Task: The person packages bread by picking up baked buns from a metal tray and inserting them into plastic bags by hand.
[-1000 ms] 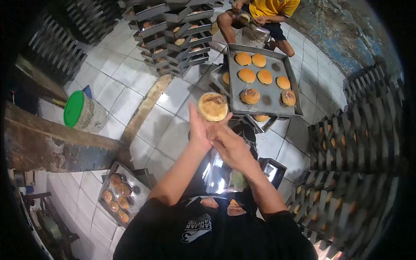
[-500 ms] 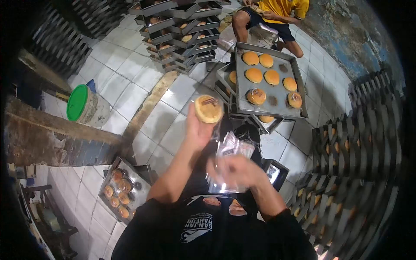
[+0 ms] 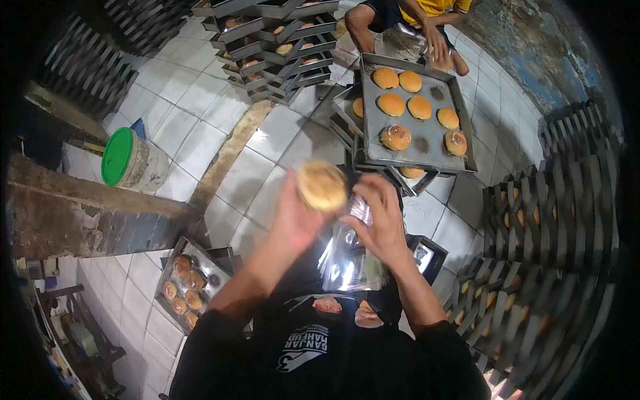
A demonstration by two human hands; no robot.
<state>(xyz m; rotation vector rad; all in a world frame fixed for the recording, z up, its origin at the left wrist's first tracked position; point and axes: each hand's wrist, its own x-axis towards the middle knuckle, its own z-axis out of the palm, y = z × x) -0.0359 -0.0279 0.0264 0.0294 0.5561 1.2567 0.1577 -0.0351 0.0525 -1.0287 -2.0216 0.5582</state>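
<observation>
A round golden bun (image 3: 321, 187), blurred by motion, rests in my left hand (image 3: 292, 212), whose fingers curl around its left and lower side. Just right of the bun is my right hand (image 3: 383, 223), thumb and fingers spread apart in a curve. Shiny plastic shows between them, but I cannot make out any grip on it. Clear plastic wrappers (image 3: 350, 260) lie in a pile on my lap, under and beside the right hand.
Ahead, a metal tray (image 3: 413, 157) of buns sits on stacked trays. Another bun tray (image 3: 175, 303) is at lower left. A green-lidded bucket (image 3: 119, 157) stands left by a beam (image 3: 107, 217). Tray stacks (image 3: 277, 50) rise around. A person in a yellow shirt (image 3: 447, 13) sits beyond.
My right hand has moved up from the wrappers to beside the bun. The bun has turned and dipped slightly in my left hand. The other person's hand has reached down near the far tray.
</observation>
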